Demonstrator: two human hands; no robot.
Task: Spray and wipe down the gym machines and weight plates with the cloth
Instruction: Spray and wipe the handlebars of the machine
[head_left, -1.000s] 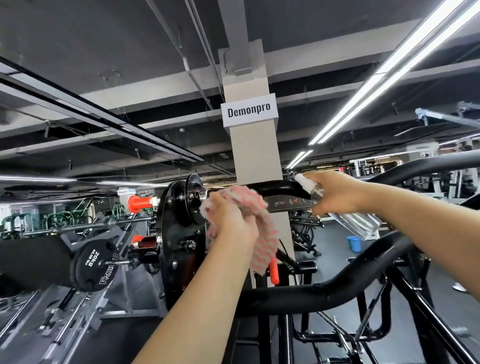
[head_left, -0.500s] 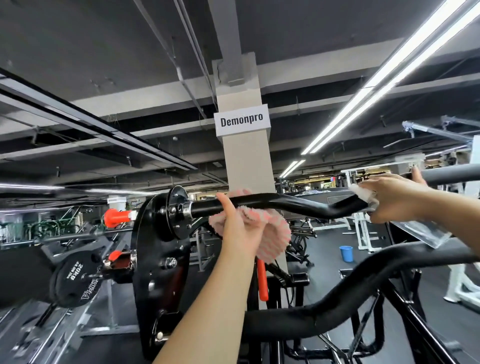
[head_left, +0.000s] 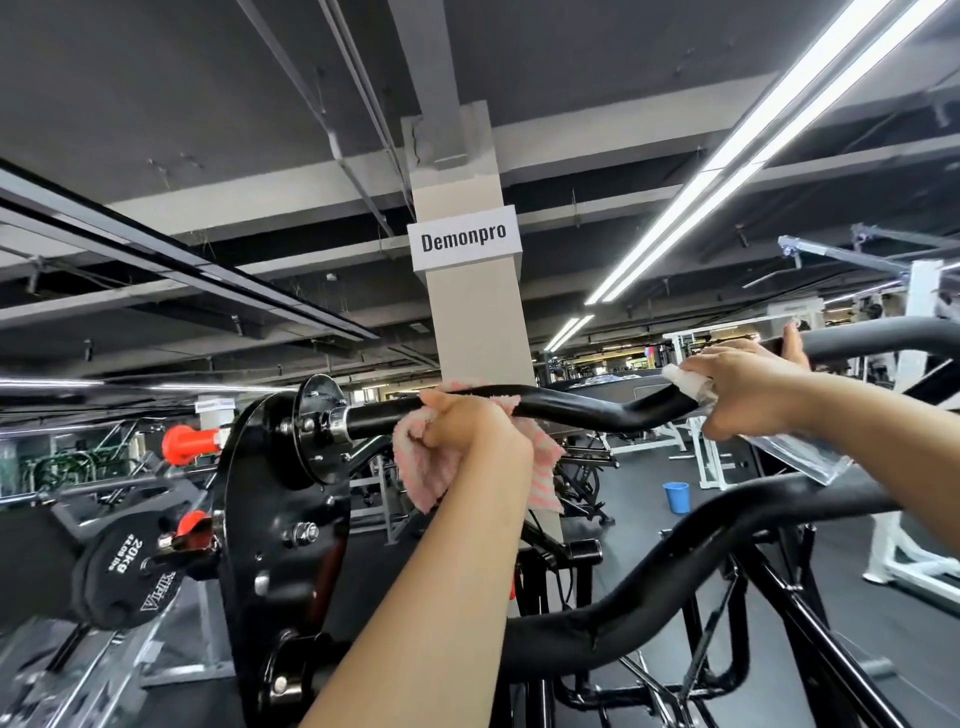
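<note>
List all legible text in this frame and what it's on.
"Demonpro": white sign on the pillar.
"20KG": black weight plate, lower left, printed upside down.
Smaller lbs figure and brand lettering on that plate: too blurred to read.
White sign far left: too small to read.

left hand (head_left: 470, 423): raised, fingers curled in a grip, forearm reaching up from below | right hand (head_left: 748, 387): raised, fingers curled in a grip, forearm entering from the right

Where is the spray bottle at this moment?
In the head view, far right: the right hand grips the spray bottle beside the black curved bar, its clear body angled down-right.
</note>
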